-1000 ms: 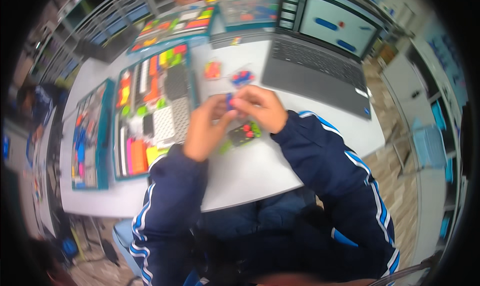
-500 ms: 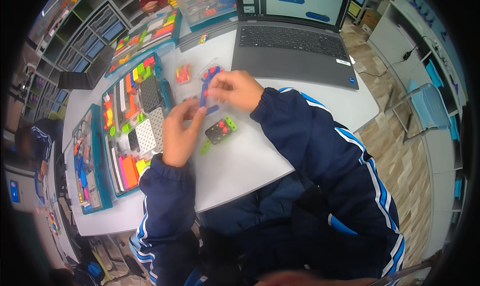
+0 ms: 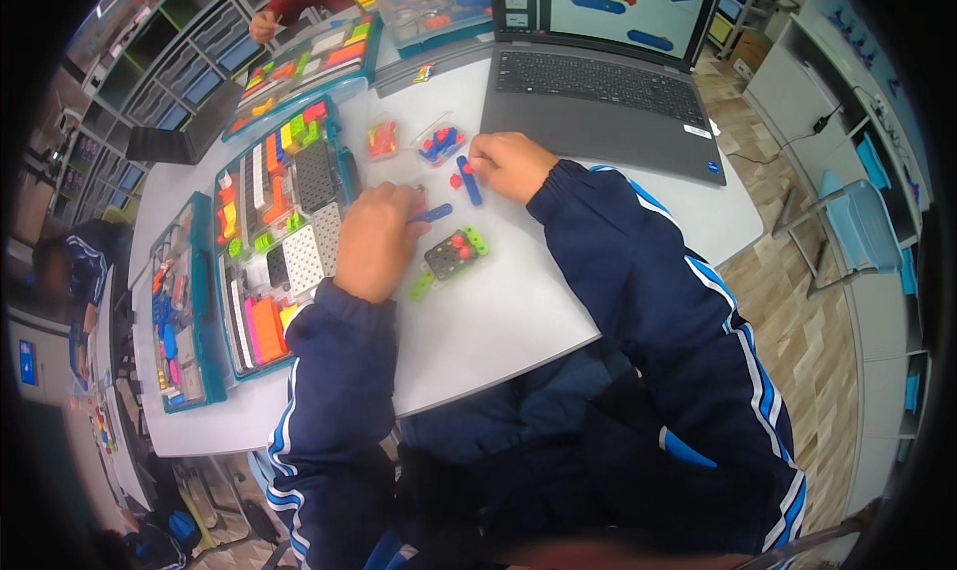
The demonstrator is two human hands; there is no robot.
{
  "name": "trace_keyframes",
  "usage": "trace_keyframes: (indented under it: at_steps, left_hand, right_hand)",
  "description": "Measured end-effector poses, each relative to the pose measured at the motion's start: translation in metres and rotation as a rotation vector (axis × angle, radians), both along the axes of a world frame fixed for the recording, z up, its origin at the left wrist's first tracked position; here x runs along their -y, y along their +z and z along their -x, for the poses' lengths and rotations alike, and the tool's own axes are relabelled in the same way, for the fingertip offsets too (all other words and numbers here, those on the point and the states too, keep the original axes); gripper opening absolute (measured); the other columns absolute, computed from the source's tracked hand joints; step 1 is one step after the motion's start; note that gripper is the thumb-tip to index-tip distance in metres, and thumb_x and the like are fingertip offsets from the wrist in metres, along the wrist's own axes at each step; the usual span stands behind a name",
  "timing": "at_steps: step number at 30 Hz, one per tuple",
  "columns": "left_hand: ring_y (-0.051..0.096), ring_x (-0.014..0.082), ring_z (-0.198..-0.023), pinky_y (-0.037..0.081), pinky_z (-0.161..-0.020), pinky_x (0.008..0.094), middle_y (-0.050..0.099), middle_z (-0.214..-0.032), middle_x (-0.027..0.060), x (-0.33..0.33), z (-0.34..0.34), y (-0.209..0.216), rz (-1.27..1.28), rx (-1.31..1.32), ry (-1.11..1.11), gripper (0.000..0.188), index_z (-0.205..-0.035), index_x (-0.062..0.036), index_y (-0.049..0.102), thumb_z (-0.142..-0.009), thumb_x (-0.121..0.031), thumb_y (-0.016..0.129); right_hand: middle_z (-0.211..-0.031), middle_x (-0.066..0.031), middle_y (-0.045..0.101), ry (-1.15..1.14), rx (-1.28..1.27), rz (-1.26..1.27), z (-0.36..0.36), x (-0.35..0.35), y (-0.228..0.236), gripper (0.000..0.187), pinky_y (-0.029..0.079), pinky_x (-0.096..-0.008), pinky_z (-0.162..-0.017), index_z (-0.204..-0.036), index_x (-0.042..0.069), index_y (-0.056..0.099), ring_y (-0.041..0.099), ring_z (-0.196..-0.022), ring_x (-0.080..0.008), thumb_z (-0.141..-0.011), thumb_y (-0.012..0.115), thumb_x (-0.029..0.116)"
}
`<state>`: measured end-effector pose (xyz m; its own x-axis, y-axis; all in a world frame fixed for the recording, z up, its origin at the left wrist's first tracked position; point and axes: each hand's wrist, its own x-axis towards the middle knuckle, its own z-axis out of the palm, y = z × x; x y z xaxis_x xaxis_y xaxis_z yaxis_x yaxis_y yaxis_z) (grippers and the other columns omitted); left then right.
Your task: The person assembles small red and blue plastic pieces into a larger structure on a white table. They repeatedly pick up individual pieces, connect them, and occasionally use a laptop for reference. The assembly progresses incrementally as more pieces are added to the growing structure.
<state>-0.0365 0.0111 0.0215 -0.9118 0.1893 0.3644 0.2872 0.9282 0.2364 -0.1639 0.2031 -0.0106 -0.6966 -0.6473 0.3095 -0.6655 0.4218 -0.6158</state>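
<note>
My right hand (image 3: 510, 167) pinches the upper end of a blue building strip (image 3: 471, 183) with red pegs on it, holding it low over the table. My left hand (image 3: 377, 243) is bent downward, its thumb and fingers closed at the left end of a second blue strip (image 3: 435, 213); its fingertips are partly hidden. Just below lies a small assembly of a black perforated plate (image 3: 449, 259), green end pieces (image 3: 476, 239) and red pegs (image 3: 460, 241). Beyond my hands stand a small clear box of blue and red pieces (image 3: 440, 143) and another of red and yellow pieces (image 3: 382, 140).
A laptop (image 3: 608, 107) stands open at the far right, with blue strips and a red peg on its screen. Sorted building-part trays (image 3: 267, 333) fill the left of the table (image 3: 488, 336). Across it, a person's hand (image 3: 263, 26) shows from a red sleeve. A blue chair (image 3: 859, 216) is at right.
My hands have moved apart. The right has carried the pegged blue strip rightward, and the left has let go of it and come down to the other strip. The view has shifted slightly.
</note>
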Motion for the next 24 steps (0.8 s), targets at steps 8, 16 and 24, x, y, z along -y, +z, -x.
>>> trace_keyframes:
  at_steps: [8, 16, 24]
  left_hand:
    - [0.058, 0.0308, -0.087, 0.045, -0.078, 0.0394, 0.061, -0.086, 0.0107, 0.002, -0.004, -0.007, 0.001, -0.01, -0.004, 0.025, -0.093, -0.0034, 0.061, -0.071, 0.0, 0.071]
    - [0.056, 0.0317, -0.084, 0.042, -0.075, 0.0415, 0.058, -0.084, 0.0111, 0.005, 0.001, -0.009, 0.028, -0.051, -0.014, 0.015, -0.091, -0.0054, 0.057, -0.077, -0.002, 0.063]
    - [0.055, 0.0288, -0.088, 0.045, -0.078, 0.0377, 0.059, -0.086, 0.0086, 0.003, -0.003, -0.001, -0.049, -0.073, -0.05, 0.021, -0.088, -0.0056, 0.067, -0.069, -0.005, 0.074]
  right_hand:
    - [-0.086, -0.0153, 0.064, 0.046, -0.052, -0.054, -0.014, 0.005, -0.001, 0.012, 0.048, -0.0381, -0.073, -0.086, 0.001, 0.066, 0.061, -0.083, -0.0328, -0.083, 0.059, 0.011]
    - [-0.083, -0.0118, 0.063, 0.025, -0.022, 0.062, -0.014, 0.005, 0.005, 0.014, 0.047, -0.0343, -0.062, -0.091, 0.004, 0.071, 0.059, -0.067, -0.0231, -0.083, 0.065, 0.013]
    - [-0.082, -0.0083, 0.062, -0.088, -0.144, 0.185, -0.002, 0.0, 0.01, 0.014, 0.045, -0.0301, -0.058, -0.093, 0.007, 0.072, 0.051, -0.061, -0.0177, -0.081, 0.069, 0.012]
